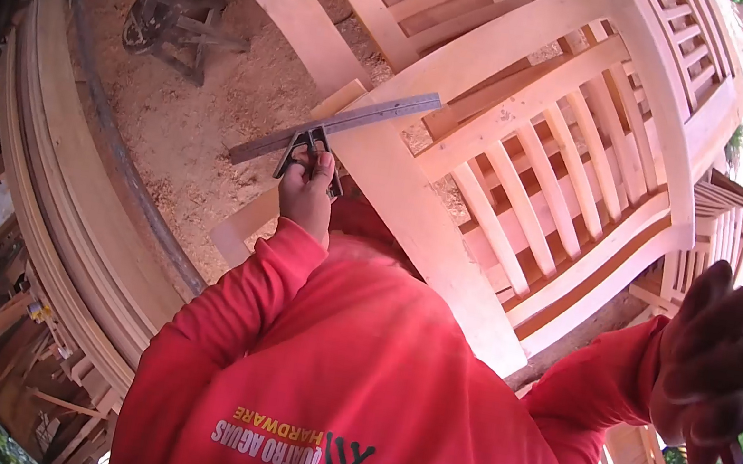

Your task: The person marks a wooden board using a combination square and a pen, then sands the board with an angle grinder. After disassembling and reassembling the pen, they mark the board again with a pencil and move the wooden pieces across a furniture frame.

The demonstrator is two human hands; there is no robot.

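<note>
My left hand (306, 192) is shut on the dark head of a metal combination square (339, 125). Its long steel blade lies slanted across the pale rail of an unfinished slatted wooden bench frame (536, 161). My right hand (710, 367) is raised close to the camera at the right, blurred, with its back towards me and fingers bunched. A thin dark-red stick (729, 460) shows just under it; whether the hand holds it is unclear. My red long-sleeved shirt (350, 373) fills the bottom of the view.
Sawdust covers the ground (186, 123) left of the bench. A stack of long curved wooden pieces (57, 214) runs along the left side. A dark metal stand (168, 17) sits at the upper left. More slatted frames (717, 236) stand at the right, with greenery beyond.
</note>
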